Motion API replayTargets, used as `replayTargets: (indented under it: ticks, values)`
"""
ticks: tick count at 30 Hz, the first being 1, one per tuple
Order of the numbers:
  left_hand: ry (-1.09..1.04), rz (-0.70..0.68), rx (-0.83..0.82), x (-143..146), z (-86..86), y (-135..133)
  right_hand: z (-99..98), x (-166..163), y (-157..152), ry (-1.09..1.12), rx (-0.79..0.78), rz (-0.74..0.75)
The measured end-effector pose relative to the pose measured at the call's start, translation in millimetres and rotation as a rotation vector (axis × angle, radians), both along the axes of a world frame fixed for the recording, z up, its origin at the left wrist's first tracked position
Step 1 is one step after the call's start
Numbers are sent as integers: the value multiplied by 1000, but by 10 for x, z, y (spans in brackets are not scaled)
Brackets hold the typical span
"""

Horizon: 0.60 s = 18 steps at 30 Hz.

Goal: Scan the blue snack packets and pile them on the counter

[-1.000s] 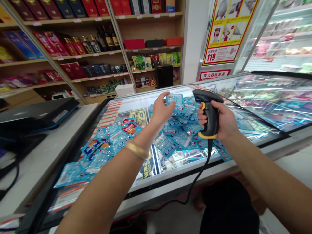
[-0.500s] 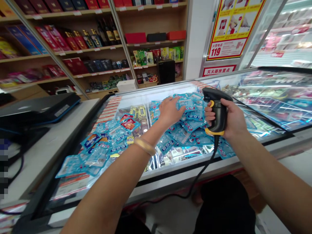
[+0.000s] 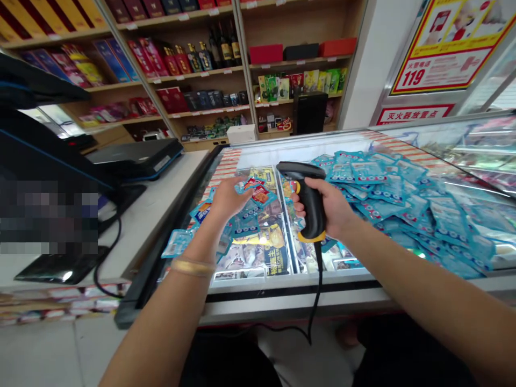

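Observation:
My right hand (image 3: 332, 207) is wrapped round the grip of a black and yellow barcode scanner (image 3: 312, 207), whose cable hangs down in front of the freezer. The scanner's head points left, above the glass lid. My left hand (image 3: 228, 201), with a gold bangle on the wrist, is over a small group of blue snack packets (image 3: 179, 243). Its thumb and forefinger look apart, beside a red and blue packet (image 3: 260, 193); the other fingers are mostly hidden. A large heap of blue snack packets (image 3: 407, 199) lies on the glass to the right, beyond my right forearm.
The glass-topped chest freezer (image 3: 290, 309) holds yellow and brown packs under its lid. On the left counter (image 3: 145, 209) stand a dark flat device (image 3: 141, 156) and a black monitor (image 3: 44, 156). Shelves (image 3: 201, 113) with boxes and bottles line the back.
My view has turned left. My left hand has moved from the large heap to the small group of packets on the left. The scanner has moved left with my right hand.

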<state>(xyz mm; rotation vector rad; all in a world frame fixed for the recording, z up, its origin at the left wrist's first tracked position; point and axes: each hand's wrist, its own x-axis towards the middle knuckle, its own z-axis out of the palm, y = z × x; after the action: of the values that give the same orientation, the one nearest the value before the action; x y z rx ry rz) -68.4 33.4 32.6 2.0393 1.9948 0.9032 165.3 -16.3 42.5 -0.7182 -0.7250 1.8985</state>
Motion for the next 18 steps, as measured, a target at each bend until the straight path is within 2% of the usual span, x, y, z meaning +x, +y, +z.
replayTargets:
  ticks: [4,9,14,18]
  values:
    - [150,68,-184,-116,-81,-151,-146,-210,-30,-42,-78,83]
    - [313,161,-272,-15,-83,-259,-275,-171,-88,-75,-119,103]
    - [296,182,-268,-42,-52,-291,-267,-84,-94,-38,-99,137]
    - [105,180,-177,-136,-21,-316,-247,-57,-95,-26,-74,153]
